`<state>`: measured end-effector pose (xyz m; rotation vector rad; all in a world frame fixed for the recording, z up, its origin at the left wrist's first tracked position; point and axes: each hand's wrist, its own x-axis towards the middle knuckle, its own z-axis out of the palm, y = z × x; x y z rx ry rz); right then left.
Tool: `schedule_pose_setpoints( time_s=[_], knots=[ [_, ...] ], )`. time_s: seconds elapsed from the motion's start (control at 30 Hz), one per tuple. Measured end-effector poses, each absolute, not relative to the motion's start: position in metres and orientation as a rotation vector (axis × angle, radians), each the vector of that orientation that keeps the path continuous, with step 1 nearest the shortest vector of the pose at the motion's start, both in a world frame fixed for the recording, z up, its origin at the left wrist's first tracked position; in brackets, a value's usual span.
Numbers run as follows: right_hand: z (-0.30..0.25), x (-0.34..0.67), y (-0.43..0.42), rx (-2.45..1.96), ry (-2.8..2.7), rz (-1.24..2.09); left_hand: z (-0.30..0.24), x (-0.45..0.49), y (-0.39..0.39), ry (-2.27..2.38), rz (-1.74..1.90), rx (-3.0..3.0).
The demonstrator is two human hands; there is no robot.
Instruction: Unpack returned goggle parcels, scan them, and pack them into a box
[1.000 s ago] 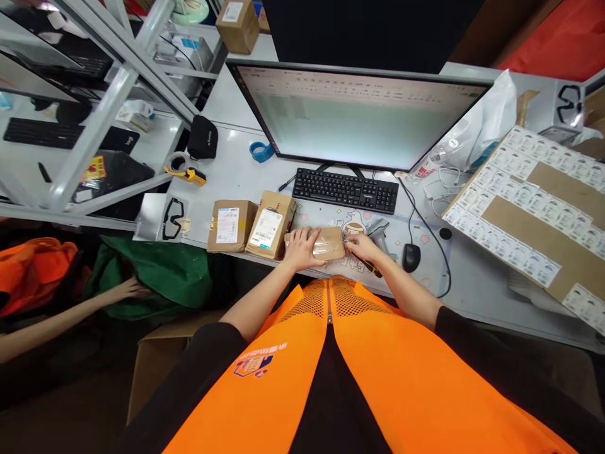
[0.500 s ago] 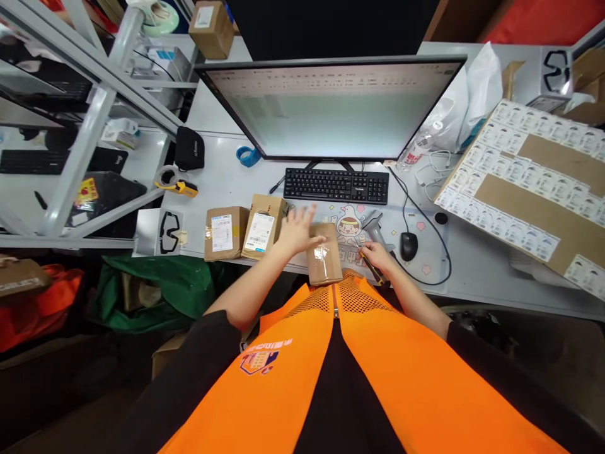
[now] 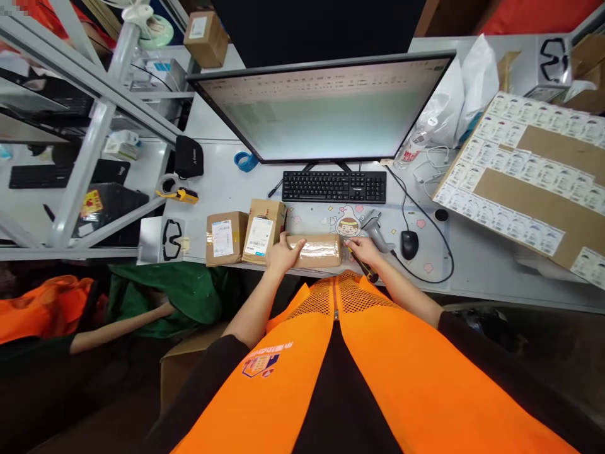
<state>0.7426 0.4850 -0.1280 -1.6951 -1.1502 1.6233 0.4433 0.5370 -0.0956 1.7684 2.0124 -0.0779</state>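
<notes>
A small brown taped parcel [image 3: 316, 250] lies flat at the desk's front edge, on a cartoon desk mat [image 3: 350, 225]. My left hand [image 3: 280, 255] grips its left end, fingers curled on it. My right hand [image 3: 362, 250] is at the parcel's right end, closed round a yellow-and-black tool [image 3: 363, 268] like a utility knife. Left of my left hand stand two labelled cardboard boxes [image 3: 246, 236]. A barcode scanner [image 3: 376, 227] rests just beyond my right hand.
A monitor [image 3: 321, 107], keyboard [image 3: 334, 186] and mouse [image 3: 409, 243] stand behind. A cardboard sheet with label stickers [image 3: 534, 176] lies at right. Metal shelving [image 3: 85, 139] and a tape dispenser [image 3: 177, 189] are at left. Another person's arm [image 3: 118, 328] reaches by a green bag [image 3: 179, 293] below.
The parcel was turned from upright on end to lying lengthwise. My left hand came down from above it onto its left end. Another person's arm reappeared at lower left.
</notes>
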Motion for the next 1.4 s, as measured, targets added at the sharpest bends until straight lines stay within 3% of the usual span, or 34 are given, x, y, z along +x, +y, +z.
schedule_pose_setpoints(
  time_s=[0.23,0.5,1.03,1.27,1.4],
  knots=[
    [-0.123,0.728,0.502,-1.731,-1.423,1.492,-0.111,0.448,0.523,1.925,0.47,1.585],
    [-0.117,0.725,0.499,-1.743,-1.183,1.622,-0.11,0.447,0.524,1.955,0.491,1.512],
    [-0.12,0.725,0.467,-1.773,-1.478,1.537,-0.115,0.444,0.523,1.944,0.464,1.51],
    [-0.12,0.723,0.431,-1.733,-1.382,1.692,-0.113,0.446,0.526,1.913,0.488,1.515],
    [-0.114,0.736,0.43,-1.844,-1.385,1.536,-0.115,0.441,0.526,1.791,0.565,1.561]
  ],
)
